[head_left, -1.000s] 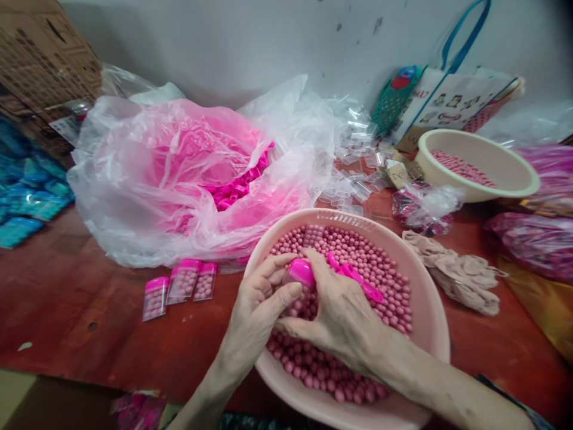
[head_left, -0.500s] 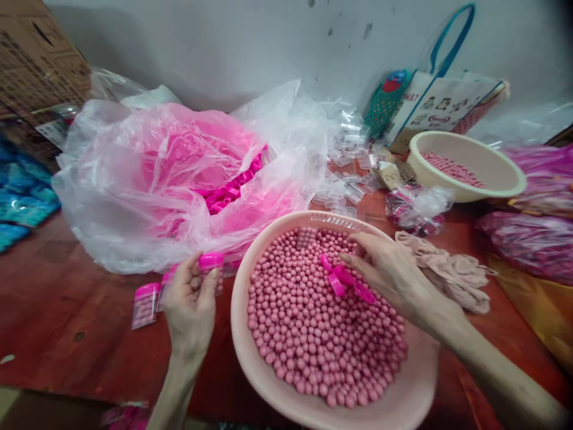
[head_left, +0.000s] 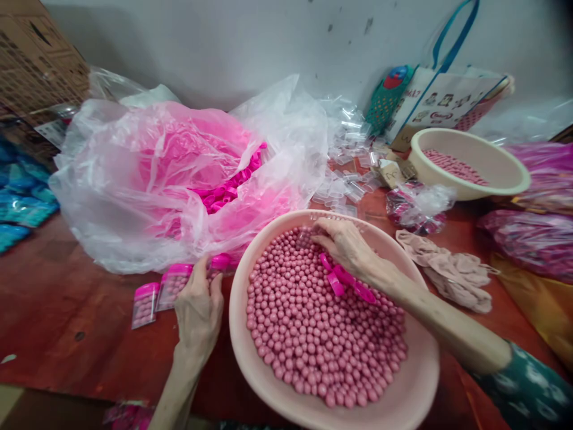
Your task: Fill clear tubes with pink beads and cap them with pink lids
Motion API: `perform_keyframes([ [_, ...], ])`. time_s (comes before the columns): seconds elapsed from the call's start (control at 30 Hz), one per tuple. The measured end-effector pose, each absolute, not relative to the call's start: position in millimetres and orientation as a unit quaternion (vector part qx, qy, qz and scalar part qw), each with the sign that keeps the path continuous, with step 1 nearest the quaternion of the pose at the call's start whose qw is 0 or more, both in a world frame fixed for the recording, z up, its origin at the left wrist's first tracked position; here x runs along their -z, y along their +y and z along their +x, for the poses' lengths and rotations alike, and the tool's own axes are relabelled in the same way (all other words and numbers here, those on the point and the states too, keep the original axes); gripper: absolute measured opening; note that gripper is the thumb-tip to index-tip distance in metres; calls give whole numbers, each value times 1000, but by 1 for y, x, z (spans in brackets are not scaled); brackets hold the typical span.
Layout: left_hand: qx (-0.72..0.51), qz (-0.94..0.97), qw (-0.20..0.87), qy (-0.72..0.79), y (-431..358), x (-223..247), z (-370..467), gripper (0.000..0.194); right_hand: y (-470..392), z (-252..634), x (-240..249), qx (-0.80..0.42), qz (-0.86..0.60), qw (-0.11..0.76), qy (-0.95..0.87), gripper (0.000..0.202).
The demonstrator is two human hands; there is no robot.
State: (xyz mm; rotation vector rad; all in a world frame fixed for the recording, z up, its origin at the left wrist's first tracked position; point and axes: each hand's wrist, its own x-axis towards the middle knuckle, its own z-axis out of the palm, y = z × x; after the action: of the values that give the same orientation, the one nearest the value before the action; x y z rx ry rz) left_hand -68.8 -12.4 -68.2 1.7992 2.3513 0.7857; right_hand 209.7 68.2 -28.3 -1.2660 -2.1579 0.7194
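My left hand (head_left: 199, 307) is closed around a small clear jar with a pink cap (head_left: 220, 261), just left of the bowl. Beside it on the table stand more filled jars, one at the far left (head_left: 145, 306) and another partly behind my fingers (head_left: 173, 286). My right hand (head_left: 342, 242) reaches over the pink bowl (head_left: 244, 352), its fingertips closed on the edge of a clear empty jar (head_left: 304, 237) lying on the pink beads (head_left: 308, 322). Under that hand, several loose bright pink caps (head_left: 344, 279) rest on the beads.
A translucent bag of pink caps (head_left: 179, 173) spreads behind the jars. Clear empty jars (head_left: 342, 188) lie scattered at the back. To the right are a cream bowl (head_left: 505, 179) with beads, crumpled beige cloth (head_left: 456, 272) and purple packets (head_left: 528, 239). Blue packets (head_left: 22, 191) lie far left.
My right hand has moved left and away from above the loose caps to the clear jar in the bowl. My left hand has shifted slightly right and lower, with its capped jar.
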Motion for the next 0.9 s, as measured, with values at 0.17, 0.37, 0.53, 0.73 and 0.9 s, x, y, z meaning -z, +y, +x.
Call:
perform_keyframes([
  [0.17, -233, 611, 23, 757, -19, 63, -74, 37, 75, 207, 28, -304, -472, 284, -777, 16],
  [0.37, -266, 610, -13, 746, -32, 49, -77, 33, 72, 206, 18, -353, -482, 295, -746, 18],
  [0.53, -463, 582, 75, 664, -32, 13, -48, 25, 60, 203, -2, -430, -463, 284, -721, 17],
  [0.73, -430, 565, 476, 519, -13, -6, 2, 38, 33, 196, -13, -604, -399, 296, -623, 17],
  [0.9, -418, 450, 648, 449, -10, -3, 12, 29, 22, 197, -10, -600, -368, 321, -634, 18],
])
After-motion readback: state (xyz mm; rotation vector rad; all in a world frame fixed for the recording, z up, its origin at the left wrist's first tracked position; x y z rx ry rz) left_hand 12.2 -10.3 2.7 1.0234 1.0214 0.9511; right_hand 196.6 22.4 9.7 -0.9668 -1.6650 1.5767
